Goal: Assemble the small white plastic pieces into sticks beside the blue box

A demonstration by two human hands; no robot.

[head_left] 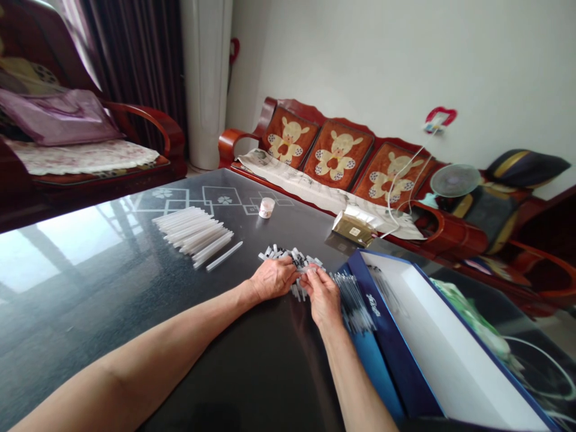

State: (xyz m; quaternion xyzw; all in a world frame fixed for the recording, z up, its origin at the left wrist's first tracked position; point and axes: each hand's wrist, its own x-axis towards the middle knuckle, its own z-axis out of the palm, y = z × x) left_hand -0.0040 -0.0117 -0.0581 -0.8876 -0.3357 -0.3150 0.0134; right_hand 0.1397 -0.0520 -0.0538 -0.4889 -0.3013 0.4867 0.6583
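My left hand (pixel 274 279) and my right hand (pixel 323 295) meet fingertip to fingertip above the dark table, both closed in a pinch. What they pinch is too small and covered to make out. Just behind and below the fingers lies a heap of short white and black cap-like pieces (pixel 274 250). To the left, a row of whitish pen-like tubes (pixel 193 231) lies side by side, with a single tube (pixel 225 256) apart from it. Beside my right hand, a bundle of thin, clear, dark-tipped rods (pixel 353 300) rests on a blue surface (pixel 373 366).
An open blue box with a white inside (pixel 445 336) stands on the right, a green plastic package (pixel 472 318) beyond it. Farther back on the table (pixel 90 300) are a small white tub (pixel 267 208) and a tissue pack (pixel 353 228). A wooden sofa (pixel 333 150) stands behind.
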